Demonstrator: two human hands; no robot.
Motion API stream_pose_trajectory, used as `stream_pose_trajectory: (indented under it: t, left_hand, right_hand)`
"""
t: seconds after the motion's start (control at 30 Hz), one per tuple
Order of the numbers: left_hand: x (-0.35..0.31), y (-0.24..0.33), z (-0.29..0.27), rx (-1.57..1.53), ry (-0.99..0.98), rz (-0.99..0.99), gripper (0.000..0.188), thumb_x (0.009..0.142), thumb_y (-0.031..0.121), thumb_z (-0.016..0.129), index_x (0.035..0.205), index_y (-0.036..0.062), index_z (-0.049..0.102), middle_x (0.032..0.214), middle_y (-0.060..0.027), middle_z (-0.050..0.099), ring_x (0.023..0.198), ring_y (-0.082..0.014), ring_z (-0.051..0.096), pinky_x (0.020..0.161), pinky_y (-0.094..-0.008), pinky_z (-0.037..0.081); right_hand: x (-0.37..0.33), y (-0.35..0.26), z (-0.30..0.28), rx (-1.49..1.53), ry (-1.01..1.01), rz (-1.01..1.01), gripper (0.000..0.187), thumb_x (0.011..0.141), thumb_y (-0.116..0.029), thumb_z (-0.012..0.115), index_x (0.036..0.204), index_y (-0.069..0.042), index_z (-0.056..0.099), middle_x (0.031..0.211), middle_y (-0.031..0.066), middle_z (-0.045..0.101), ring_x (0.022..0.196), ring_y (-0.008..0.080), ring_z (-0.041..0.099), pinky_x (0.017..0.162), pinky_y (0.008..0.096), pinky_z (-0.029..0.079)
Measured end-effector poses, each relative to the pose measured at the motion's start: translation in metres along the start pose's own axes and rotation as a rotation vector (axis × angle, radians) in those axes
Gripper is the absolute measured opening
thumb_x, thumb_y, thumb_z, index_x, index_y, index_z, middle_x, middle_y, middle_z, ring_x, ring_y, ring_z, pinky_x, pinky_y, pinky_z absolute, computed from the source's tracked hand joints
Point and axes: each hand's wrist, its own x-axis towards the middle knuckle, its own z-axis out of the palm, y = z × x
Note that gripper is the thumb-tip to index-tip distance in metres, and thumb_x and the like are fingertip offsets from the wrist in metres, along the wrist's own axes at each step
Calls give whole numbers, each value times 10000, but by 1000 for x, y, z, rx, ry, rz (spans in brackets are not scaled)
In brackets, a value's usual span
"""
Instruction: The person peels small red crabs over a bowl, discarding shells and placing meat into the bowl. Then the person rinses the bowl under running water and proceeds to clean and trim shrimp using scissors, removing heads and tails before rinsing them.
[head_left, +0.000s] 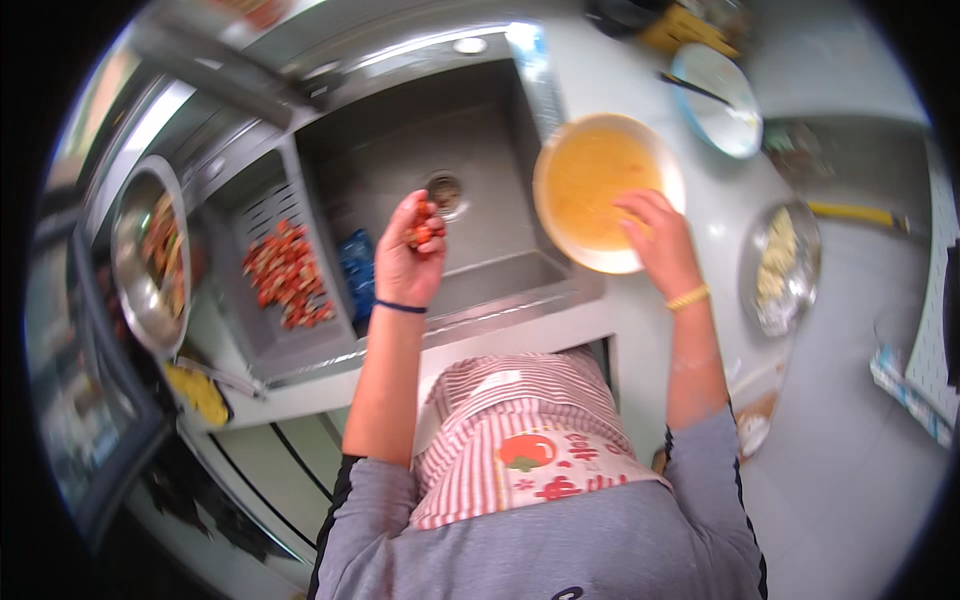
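My left hand [408, 262] is over the big sink, palm up, its fingers curled around a handful of small red pieces [425, 228]. Similar red and pale pieces [288, 276] lie heaped in the narrow sink compartment to the left. On the counter right of the sink stands a round pale bowl [546, 222] of orange, cloudy liquid [592, 185]. Above its right side is my right hand [655, 235], fingers bent down toward the liquid and thumb apart. Nothing shows in it, though the fingertips are slightly blurred.
The grey sink [380, 130] has a drain [445, 192] and a blue item [357, 270] by its divider. A metal bowl [150, 310] stands at far left. To the right are a white dish [735, 120] with a dark utensil, a plate of pale food [778, 310] and a yellow-handled tool [850, 213].
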Motion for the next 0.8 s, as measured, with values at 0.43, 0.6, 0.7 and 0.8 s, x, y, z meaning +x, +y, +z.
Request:
stream_pose_trajectory:
  t: [0.43,0.6,0.7,0.8]
  left_hand:
    - [-54,94,-113,-346,291,663,169,950,223,566,1051,91,594,880,-28,605,777,-137,578,630,-248,490]
    - [-56,135,-147,-154,489,976,474,985,392,402,1282,34,494,1329,-124,513,1243,-281,469,1083,-428,336]
    - [-74,146,-143,1,575,855,623,991,434,360,1451,20,297,1491,-136,330,1387,-269,284,1154,-409,190]
    - [-78,142,-154,188,452,928,690,986,484,339,1502,55,179,1565,-117,173,1448,-256,114,1171,-430,49]
  right_hand:
    - [-43,32,54,111,614,336,658,796,-79,696,1369,-123,375,1415,184,326,1314,314,340,1082,436,297]
    - [-47,11,61,1063,370,809,562,848,-16,582,1365,-63,366,1312,175,464,1094,336,571,862,421,536]
    - [-48,51,63,1342,294,916,537,838,19,520,1353,-44,379,1244,170,523,1006,351,616,757,453,581]
    - [-48,56,64,1268,272,849,549,810,46,493,1343,-29,390,1240,172,522,1033,351,607,784,488,586]
